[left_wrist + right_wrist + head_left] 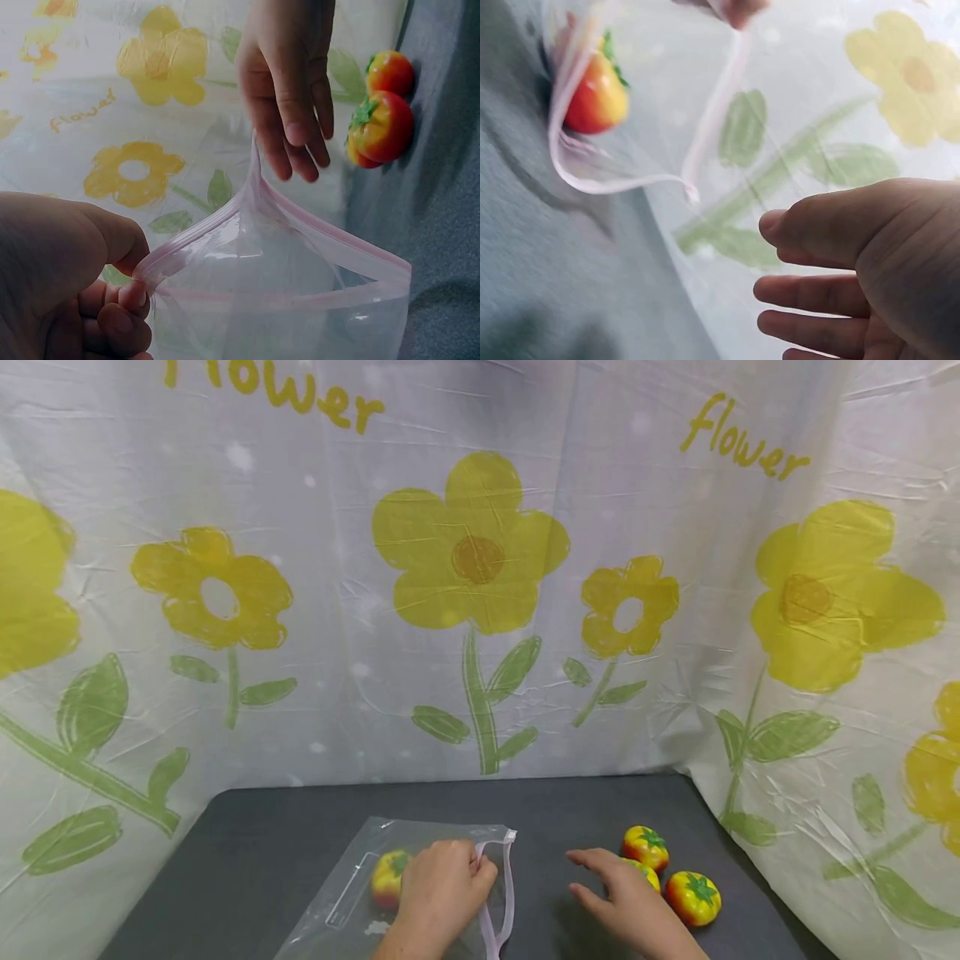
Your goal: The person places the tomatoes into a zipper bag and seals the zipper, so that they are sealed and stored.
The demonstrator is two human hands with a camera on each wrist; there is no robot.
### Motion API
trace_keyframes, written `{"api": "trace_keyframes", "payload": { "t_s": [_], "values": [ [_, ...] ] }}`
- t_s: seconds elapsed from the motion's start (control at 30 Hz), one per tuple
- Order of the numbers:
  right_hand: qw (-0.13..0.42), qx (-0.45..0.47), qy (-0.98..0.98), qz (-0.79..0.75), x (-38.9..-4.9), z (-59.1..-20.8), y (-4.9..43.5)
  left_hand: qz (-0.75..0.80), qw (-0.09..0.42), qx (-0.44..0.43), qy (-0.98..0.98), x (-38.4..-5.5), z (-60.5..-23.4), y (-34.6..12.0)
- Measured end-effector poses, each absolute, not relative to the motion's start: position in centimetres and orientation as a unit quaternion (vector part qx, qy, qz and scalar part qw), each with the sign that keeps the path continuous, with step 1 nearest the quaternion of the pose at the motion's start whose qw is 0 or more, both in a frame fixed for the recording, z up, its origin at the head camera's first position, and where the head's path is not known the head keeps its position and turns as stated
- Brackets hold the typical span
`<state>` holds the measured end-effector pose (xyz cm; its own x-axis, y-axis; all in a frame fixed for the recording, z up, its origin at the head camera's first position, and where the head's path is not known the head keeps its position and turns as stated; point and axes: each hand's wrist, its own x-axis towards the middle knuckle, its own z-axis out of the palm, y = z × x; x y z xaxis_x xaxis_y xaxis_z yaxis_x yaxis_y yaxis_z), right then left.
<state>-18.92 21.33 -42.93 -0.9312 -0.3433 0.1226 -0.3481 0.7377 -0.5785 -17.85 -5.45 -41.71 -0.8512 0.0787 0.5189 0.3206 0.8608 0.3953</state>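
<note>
From where I stand, the person's left hand (pixel 442 897) pinches the rim of a clear plastic zip bag (pixel 435 833) between thumb and fingers, and the bag's pale pink zip strip (pixel 510 893) gapes in a loop to the right of that hand. A glossy, round, red-and-yellow tomato-shaped fruit with a green leafy top (pixel 388 881) sits inside the bag, seen through the film just to the left of the left hand, which hides part of its edge. The right hand (pixel 626 902) holds nothing; its thumb stands wide of its fingers, which are fairly straight in the right wrist view, and it hangs between the bag's mouth and three more fruits of the same kind. Of these, the far fruit (pixel 645 847) and the near fruit (pixel 693 897) show plainly, while the middle fruit (pixel 643 870) is mostly covered by the right hand in the head view. All three are grouped near the right edge of a dark grey tabletop (pixel 555 810). Behind and along the sides hangs a white sheet (pixel 322 718) printed with yellow flowers (pixel 483 597), green stems and leaves, and the word "flower" in yellow letters (pixel 742 443).
</note>
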Motion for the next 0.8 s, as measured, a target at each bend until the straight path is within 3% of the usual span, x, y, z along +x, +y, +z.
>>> {"api": "trace_keyframes", "payload": {
  "t_s": [0.4,0.8],
  "values": [
    [0.056,0.072,-0.950,0.300,-19.0,-41.9,26.2,-0.245,0.250,-0.100,-0.931,-17.8,-41.6,-5.4],
    [0.003,-0.005,-0.971,0.240,-19.9,-42.3,31.7,-0.260,0.273,-0.093,-0.921,-17.8,-41.9,-5.3]
  ]
}}
